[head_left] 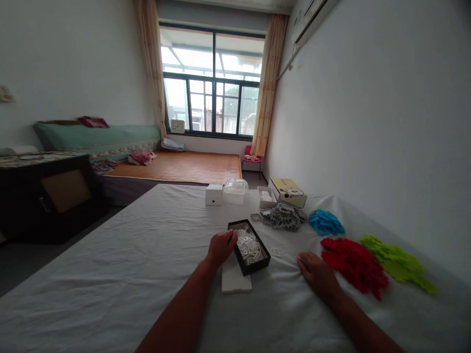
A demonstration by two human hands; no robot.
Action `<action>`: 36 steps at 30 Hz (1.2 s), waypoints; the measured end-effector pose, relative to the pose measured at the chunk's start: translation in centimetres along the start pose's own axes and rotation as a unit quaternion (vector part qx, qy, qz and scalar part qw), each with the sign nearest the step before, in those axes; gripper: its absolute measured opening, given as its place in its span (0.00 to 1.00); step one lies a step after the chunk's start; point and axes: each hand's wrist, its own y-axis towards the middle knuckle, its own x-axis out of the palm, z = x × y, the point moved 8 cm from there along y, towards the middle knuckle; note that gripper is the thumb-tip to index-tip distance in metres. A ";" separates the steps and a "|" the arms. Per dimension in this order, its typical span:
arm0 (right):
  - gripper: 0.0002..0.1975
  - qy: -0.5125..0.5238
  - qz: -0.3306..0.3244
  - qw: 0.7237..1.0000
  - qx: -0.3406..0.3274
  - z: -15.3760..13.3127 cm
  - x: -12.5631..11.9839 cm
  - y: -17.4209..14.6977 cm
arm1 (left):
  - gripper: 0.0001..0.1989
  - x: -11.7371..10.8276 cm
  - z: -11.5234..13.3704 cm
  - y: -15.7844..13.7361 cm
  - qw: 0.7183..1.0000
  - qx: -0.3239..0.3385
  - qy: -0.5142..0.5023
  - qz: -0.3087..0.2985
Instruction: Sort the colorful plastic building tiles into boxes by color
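1. Far left, the white-clothed bench (110, 269) is just bare wrinkled fabric. Next come a white carton (213, 194) and a clear tub (235, 191), both standing toward the back.
2. Left hand (222, 245): fingers curled, and it looks like it's gripping the left rim of the black box (259, 266).
3. That box sits roughly mid-bench, just in front of the person, near end overlapping a white slab (236, 284). Its long axis runs away from the person but on a slant: far end swung left, near end right. Open top faces up.
4. Progress, best I can judge: a good heap of white pieces (250, 245) is in the box, while one white piece (275, 252) lies loose just right of it. Can't tell if others are hidden.
5. Behind that, the grey pile (283, 217) sits in front of a yellow box (289, 191).
6. Right hand (311, 269): on the cloth, fingers bent. Honestly can't tell if it's pinching anything.
7. Blue (326, 222), red (353, 264) and lime piles (399, 260) finish the right side, all outside the box.
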 end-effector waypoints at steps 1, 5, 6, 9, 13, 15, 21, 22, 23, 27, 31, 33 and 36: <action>0.14 0.021 0.008 1.000 0.015 0.5 0.0 0.0 | 0.21 0.0 0.0 0.0 1.000 -0.001 0.001 0.001; 0.14 0.152 0.056 0.977 0.139 3.3 -1.1 0.4 | 0.21 0.0 -0.1 0.1 1.000 -0.003 0.006 0.003; 0.15 0.206 0.071 0.958 0.187 4.0 -1.5 0.6 | 0.21 0.0 -0.1 0.1 1.000 -0.003 0.007 0.002; 0.16 0.413 0.086 0.856 0.300 3.6 -1.6 2.2 | 0.21 0.1 -0.2 0.1 1.000 0.000 0.009 -0.001; 0.16 0.579 0.034 0.772 0.261 -4.2 -0.3 7.1 | 0.21 0.1 -0.1 0.0 1.000 0.002 0.016 -0.003; 0.16 0.578 0.014 0.787 0.215 -8.8 0.7 9.2 | 0.22 0.1 -0.1 0.0 1.000 0.003 0.020 -0.004; 0.19 0.486 -0.038 0.872 0.041 -16.1 2.3 11.9 | 0.21 0.1 -0.1 -0.2 1.000 0.004 0.029 -0.006; 0.19 0.468 -0.029 0.883 0.026 -15.7 2.0 12.0 | 0.21 0.2 -0.2 -0.2 1.000 0.004 0.030 -0.006; 0.19 0.441 -0.013 0.897 0.025 -14.6 1.6 11.9 | 0.21 0.3 -0.2 -0.2 1.000 0.003 0.030 -0.005; 0.16 0.230 -0.006 0.972 0.045 -8.8 1.4 10.4 | 0.21 0.4 -0.2 -0.1 1.000 0.002 0.027 -0.004; 0.14 0.099 -0.108 0.989 -0.021 -6.2 4.0 7.9 | 0.21 0.2 -0.1 0.0 1.000 0.002 0.022 -0.003; 0.12 0.080 -0.116 0.990 -0.027 -5.8 4.4 7.1 | 0.21 0.1 -0.1 0.0 1.000 0.000 0.021 -0.003; 0.12 0.082 -0.078 0.994 -0.004 -5.9 3.3 7.2 | 0.21 0.1 -0.1 0.0 1.000 -0.002 0.021 -0.005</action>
